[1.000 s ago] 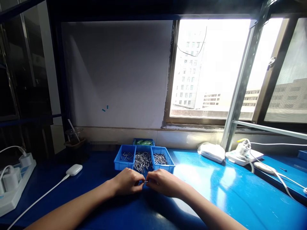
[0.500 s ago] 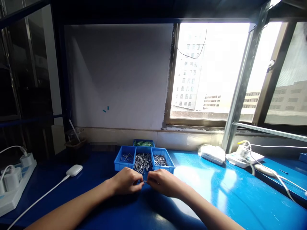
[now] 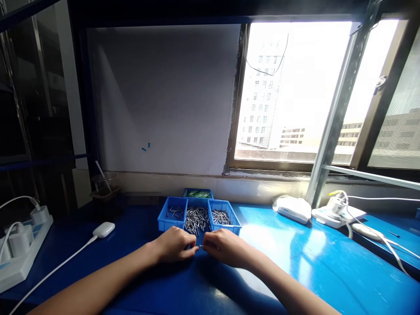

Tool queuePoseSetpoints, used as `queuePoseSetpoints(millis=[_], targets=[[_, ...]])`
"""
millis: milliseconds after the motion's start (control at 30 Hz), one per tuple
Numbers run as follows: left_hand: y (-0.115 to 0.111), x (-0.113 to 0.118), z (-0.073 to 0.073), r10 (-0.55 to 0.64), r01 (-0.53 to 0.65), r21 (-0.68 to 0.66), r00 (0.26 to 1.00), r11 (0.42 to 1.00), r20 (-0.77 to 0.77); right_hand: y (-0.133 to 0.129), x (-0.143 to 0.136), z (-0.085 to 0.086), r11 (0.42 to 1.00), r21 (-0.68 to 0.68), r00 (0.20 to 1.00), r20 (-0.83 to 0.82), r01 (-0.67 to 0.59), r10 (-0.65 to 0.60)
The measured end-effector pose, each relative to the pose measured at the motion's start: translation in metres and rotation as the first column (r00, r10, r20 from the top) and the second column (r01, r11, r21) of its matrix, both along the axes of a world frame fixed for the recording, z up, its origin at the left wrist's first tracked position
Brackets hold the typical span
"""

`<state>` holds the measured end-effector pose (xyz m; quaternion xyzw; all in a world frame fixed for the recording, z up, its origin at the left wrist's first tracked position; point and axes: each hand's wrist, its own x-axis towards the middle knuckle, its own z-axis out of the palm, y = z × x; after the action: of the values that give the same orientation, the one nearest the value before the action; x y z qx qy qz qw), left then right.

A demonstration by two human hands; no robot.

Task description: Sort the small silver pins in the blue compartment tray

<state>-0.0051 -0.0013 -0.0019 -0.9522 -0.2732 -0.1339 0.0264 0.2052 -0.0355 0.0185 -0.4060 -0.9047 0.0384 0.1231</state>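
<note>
The right hand (image 3: 228,247) pinches a small metal piece (image 3: 201,246) between thumb and fingers, in the narrow gap between the 2 hands, above the blue table (image 3: 203,286) and in front of the trays. The left hand (image 3: 175,245) is bent inward, its thumb and fingertips drawn together just beside the other end of the piece; whether they grip it cannot be determined at this size. A left tray (image 3: 166,225) contains a few loose metal pins (image 3: 175,213); a right tray (image 3: 236,228) contains a denser quantity (image 3: 220,217). A heap of metal pins (image 3: 197,218) lies between these 2 trays. Behind them, 1 rear tray (image 3: 211,195) contains green material (image 3: 197,193). A white case (image 3: 104,229), connected to a white cable (image 3: 59,272), lies on the table, well left of the trays.
</note>
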Motion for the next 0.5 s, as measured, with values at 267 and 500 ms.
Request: queuePoseSetpoints(millis=[267,500], targets=[[0.0009,-0.0005,-0.0031,-0.025,0.024,0.022,0.999,0.999,0.024,-0.0029,-0.0033,0.0007,0.998,-0.04,0.998,-0.047,-0.049,0.047],[0.0001,0.0002,-0.0016,-0.017,0.015,0.041,0.999,0.999,0.032,-0.006,-0.0018,0.0037,0.997,-0.045,0.998,-0.035,-0.057,0.055]])
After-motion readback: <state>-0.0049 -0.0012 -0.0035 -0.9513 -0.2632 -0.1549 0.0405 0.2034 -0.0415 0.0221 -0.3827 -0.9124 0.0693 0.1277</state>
